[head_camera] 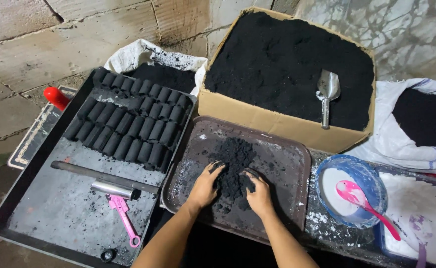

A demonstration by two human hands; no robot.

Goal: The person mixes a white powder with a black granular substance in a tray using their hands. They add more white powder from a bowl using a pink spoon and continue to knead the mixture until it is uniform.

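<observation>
Both my hands press into a heap of black charcoal powder [232,161] on a dark brown tray [287,164]. My left hand [205,186] cups the heap's left side, fingers curled into the powder. On the right side my right hand [258,194] does the same, its fingers blackened and closed around a clump. The two hands sit close together, the powder between them.
A large black tray [44,208] at left holds rows of black cylindrical briquettes [128,121], a metal tube [111,188], a dark rod and a pink tool [123,218]. A cardboard box [277,124] of black powder with a metal scoop [327,94] stands behind. At right are a blue bowl [371,181] with a pink spoon [364,198] and white sacks [401,144].
</observation>
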